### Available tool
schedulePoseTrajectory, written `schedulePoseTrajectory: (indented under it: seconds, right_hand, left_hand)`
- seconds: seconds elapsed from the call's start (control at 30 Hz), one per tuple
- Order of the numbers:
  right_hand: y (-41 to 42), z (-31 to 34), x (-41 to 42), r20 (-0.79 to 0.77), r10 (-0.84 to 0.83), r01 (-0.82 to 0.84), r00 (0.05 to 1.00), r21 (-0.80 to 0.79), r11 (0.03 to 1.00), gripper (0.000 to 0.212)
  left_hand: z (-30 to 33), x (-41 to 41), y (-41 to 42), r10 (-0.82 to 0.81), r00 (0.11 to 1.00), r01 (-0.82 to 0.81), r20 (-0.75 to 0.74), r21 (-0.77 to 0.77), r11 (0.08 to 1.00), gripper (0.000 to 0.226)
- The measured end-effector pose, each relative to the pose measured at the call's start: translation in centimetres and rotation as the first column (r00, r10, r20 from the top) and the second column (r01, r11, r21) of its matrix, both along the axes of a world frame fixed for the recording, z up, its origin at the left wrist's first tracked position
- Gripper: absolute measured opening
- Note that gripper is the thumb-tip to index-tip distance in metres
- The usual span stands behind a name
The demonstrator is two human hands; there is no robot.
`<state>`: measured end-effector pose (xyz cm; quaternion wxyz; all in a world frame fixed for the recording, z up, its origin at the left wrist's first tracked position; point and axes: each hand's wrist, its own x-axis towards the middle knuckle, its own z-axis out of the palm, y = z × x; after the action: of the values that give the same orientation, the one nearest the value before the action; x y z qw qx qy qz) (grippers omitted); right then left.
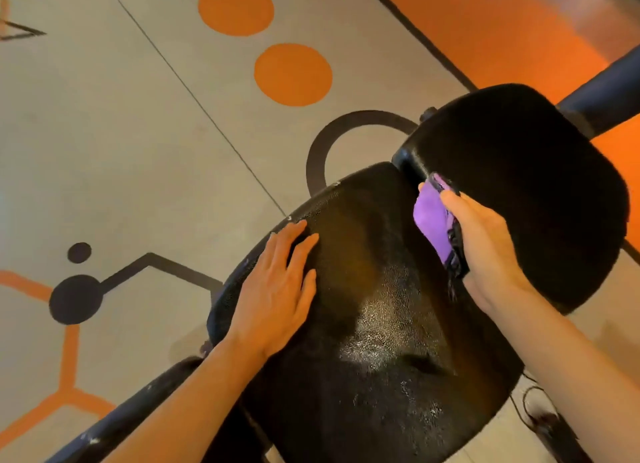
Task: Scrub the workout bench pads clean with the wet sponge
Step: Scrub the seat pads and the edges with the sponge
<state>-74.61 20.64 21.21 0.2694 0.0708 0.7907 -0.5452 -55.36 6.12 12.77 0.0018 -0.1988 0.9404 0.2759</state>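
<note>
While the sponge works the gap, keep the near pad steady.
The right hand [485, 241] holds the purple sponge [433, 220] in a closed grip between near pad [374, 289] and far pad [519, 185]; the left hand [277, 289] lies flat, fingers straight, bracing. Press firmly and stroke along the seam.

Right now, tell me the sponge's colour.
Purple with a dark scrubbing side; the sponge shows best in the head view.

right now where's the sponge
In the head view, right of centre: the purple sponge is gripped by the right hand, at the gap between the two black pads.
</note>
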Motion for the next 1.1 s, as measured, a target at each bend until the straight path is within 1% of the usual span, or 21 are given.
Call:
schedulePoseTrajectory:
  seconds: [0.1, 0.17, 0.27, 0.4, 0.5, 0.53, 0.6, 0.7, 0.77, 0.83, 0.87, 0.93, 1.03, 1.1]
  right_hand:
    - [-2.7, -0.6, -2.0, -0.004, 0.068, -0.068, 0.998, 0.023, 0.997, 0.01]
    - [-4.4, -0.9, -3.3, -0.017, 0.123, -0.122, 0.992, 0.042, 0.992, 0.02]
    - [-6.3, -1.5, -5.4, -0.107, 0.264, -0.258, 0.959, 0.063, 0.964, 0.022]
    - [-7.7, -2.4, -7.5, -0.269, 0.428, -0.412, 0.863, 0.118, 0.904, 0.034]
    - [-8.0, -3.7, -8.2, -0.304, 0.543, -0.513, 0.783, 0.177, 0.84, 0.03]
    - [-7.9, -4.3, -8.3, -0.312, 0.578, -0.543, 0.754, 0.201, 0.816, 0.027]
    - [-7.7, -5.5, -8.6, -0.313, 0.646, -0.593, 0.697, 0.255, 0.764, 0.021]
    - [-7.5, -7.2, -9.3, -0.275, 0.759, -0.661, 0.59, 0.376, 0.65, 0.025]
    - [-7.3, -8.3, -9.5, -0.263, 0.802, -0.657, 0.536, 0.467, 0.592, 0.029]
    - [-7.5, -8.9, -9.1, -0.295, 0.784, -0.603, 0.546, 0.511, 0.612, 0.029]
    - [-7.8, -9.1, -8.6, -0.335, 0.769, -0.562, 0.545, 0.535, 0.631, 0.029]
    - [-8.5, -9.6, -7.8, -0.409, 0.748, -0.473, 0.522, 0.591, 0.653, 0.03]
    - [-9.0, -9.7, -7.2, -0.444, 0.738, -0.384, 0.508, 0.65, 0.656, 0.037]
    - [-9.3, -9.5, -5.6, -0.496, 0.744, -0.375, 0.448, 0.651, 0.66, 0.036]
  left_hand:
    - [-0.3, -0.7, -0.8, 0.087, 0.996, -0.086, -0.025, 0.019, 0.996, 0.05]
    - [-0.5, -1.3, -1.5, 0.142, 0.99, -0.141, -0.014, 0.032, 0.989, 0.049]
    - [-0.9, -2.6, -2.3, 0.25, 0.968, -0.248, -0.016, 0.082, 0.965, 0.048]
    - [-1.5, -4.3, -2.9, 0.432, 0.902, -0.427, -0.008, 0.146, 0.892, 0.048]
    - [-1.7, -4.9, -2.7, 0.57, 0.821, -0.559, 0.025, 0.231, 0.796, 0.05]
    - [-1.8, -4.9, -2.6, 0.588, 0.808, -0.579, 0.036, 0.231, 0.782, 0.049]
    - [-2.1, -5.0, -2.5, 0.594, 0.803, -0.588, 0.041, 0.21, 0.781, 0.047]
    - [-2.6, -5.2, -2.7, 0.61, 0.79, -0.608, 0.052, 0.184, 0.772, 0.044]
    - [-2.8, -5.3, -2.6, 0.604, 0.795, -0.604, 0.048, 0.153, 0.782, 0.043]
    - [-2.8, -5.4, -2.5, 0.601, 0.798, -0.601, 0.038, 0.123, 0.79, 0.041]
    - [-2.8, -5.4, -2.4, 0.605, 0.795, -0.606, 0.043, 0.113, 0.788, 0.04]
    - [-2.7, -5.5, -2.4, 0.611, 0.789, -0.614, 0.06, 0.087, 0.784, 0.038]
    - [-2.6, -5.6, -2.3, 0.612, 0.789, -0.614, 0.057, 0.061, 0.787, 0.036]
    - [-2.7, -5.5, -2.3, 0.611, 0.79, -0.613, 0.044, 0.058, 0.788, 0.035]
